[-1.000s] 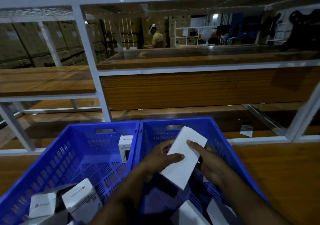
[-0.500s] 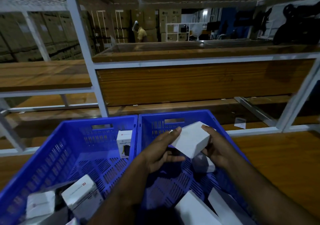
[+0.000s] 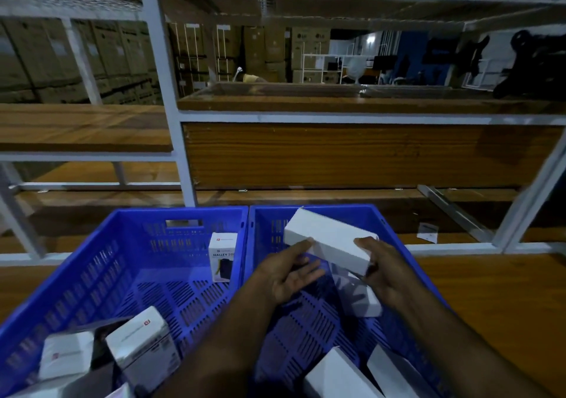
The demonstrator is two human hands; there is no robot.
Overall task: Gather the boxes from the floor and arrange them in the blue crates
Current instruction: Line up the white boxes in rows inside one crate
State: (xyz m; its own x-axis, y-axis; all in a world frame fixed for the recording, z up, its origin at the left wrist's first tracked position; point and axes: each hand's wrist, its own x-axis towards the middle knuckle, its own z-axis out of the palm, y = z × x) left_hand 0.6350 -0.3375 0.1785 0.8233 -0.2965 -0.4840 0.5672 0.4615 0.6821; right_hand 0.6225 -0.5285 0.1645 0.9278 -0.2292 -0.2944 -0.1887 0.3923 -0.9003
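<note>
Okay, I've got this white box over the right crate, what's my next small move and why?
Probably lower the white box to the far end of the right blue crate. Both hands, left and right, hold it above bare floor there, while other boxes fill the near end.

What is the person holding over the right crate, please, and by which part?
A plain white rectangular box, held at its two ends: left hand and right hand.

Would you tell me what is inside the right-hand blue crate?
Both hands hold a white box over another small box; two more lie nearer. Arms hide part of the floor.
</note>
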